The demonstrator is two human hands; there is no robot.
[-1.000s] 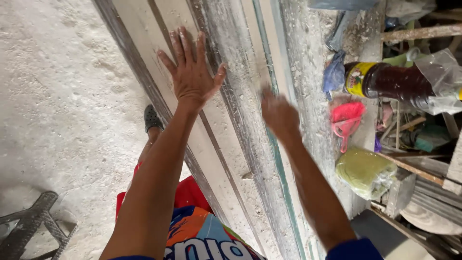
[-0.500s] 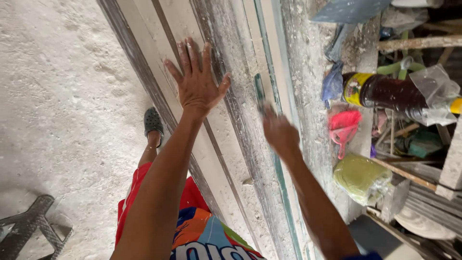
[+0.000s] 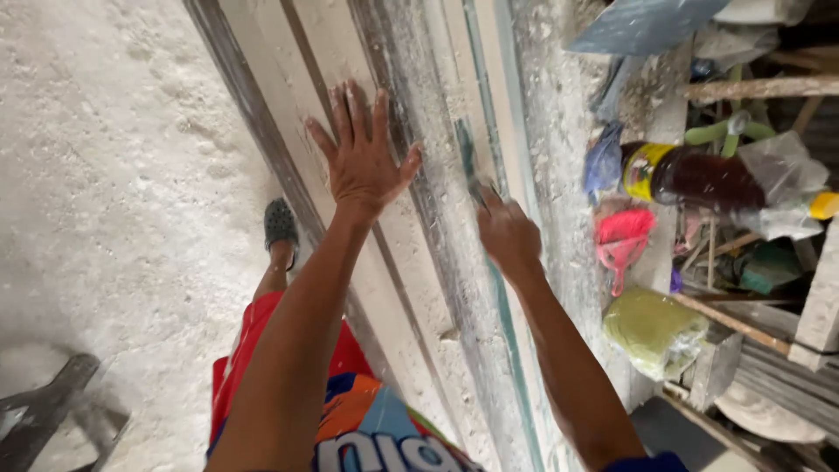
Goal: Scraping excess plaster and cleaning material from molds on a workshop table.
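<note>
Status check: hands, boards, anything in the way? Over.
Left hand flat, fingers spread, on pale boards. Right hand curled against green-edged strip; grip unclear. Nothing between the hands; bottle and clutter off right.

The right hand (image 3: 507, 234) at frame centre is blurring, its fingertips hiding whatever they are pinching. Both forearms are running off the bottom edge. A dark metal frame (image 3: 39, 419) at lower left and the blue sheet (image 3: 642, 24) at top right are being cropped.
</note>
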